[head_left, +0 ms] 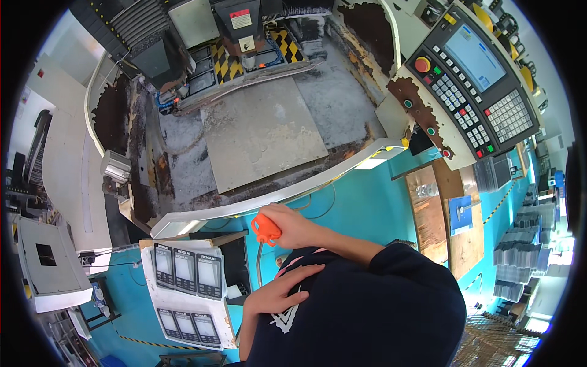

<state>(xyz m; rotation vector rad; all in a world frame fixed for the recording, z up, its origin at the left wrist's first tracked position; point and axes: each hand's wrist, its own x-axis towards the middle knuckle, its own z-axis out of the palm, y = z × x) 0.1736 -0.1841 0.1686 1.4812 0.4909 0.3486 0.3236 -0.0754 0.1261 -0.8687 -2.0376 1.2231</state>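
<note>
My right hand [292,224] is closed round the orange handle of an air blow gun [266,230], just outside the machine's front edge. The gun's thin bent metal tube points back toward my body. My left hand [282,295] lies against the front of my dark shirt with its fingers stretched out, holding nothing. Beyond my hands, a flat grey metal plate [263,134] lies on the machine bed, its surface stained and looking wet in spots.
The machine's pale curved front rim [287,192] runs between my hands and the bed. Two dark spindle heads [244,30] hang at the back. A control panel [468,85] stands right. Lower left, a white board [211,306] carries several dark-framed panels; a wooden table [468,251] stands right.
</note>
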